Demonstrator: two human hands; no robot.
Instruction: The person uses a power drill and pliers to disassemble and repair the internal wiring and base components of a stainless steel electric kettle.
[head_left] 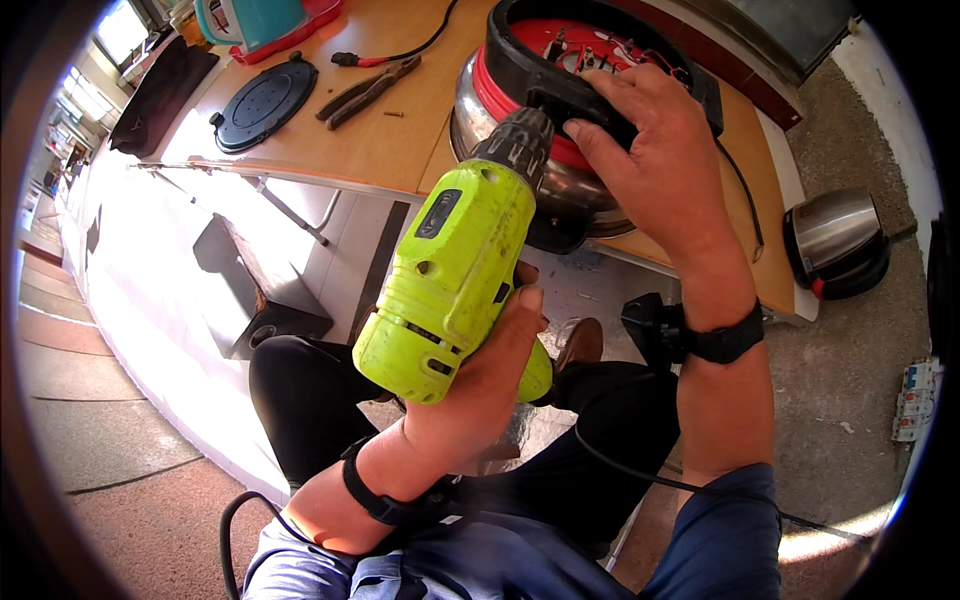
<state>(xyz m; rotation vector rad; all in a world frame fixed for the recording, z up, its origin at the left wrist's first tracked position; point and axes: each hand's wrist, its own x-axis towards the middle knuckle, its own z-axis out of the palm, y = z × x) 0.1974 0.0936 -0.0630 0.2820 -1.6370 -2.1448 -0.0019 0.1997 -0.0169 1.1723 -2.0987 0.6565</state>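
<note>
My left hand [490, 375] is wrapped round the handle of a lime-green power drill [450, 270]. The drill's black chuck [518, 145] points up and away, against or very near the black rim of a round steel electric appliance [470, 110]. Its tip is hidden at the rim. Red panelling and several wires show in the appliance's open top. Resting on that rim, my right hand [660, 140] grips the black edge, thumb on the near side and fingers over the top.
On the wooden table [430, 130] lie pliers [368, 92], a small screw [394, 113], a round black cover [265, 103] and a power cord [400, 55]. A teal jug [255, 22] stands at far left. A steel kettle [838, 235] is at right; a dark box [250, 290] sits below.
</note>
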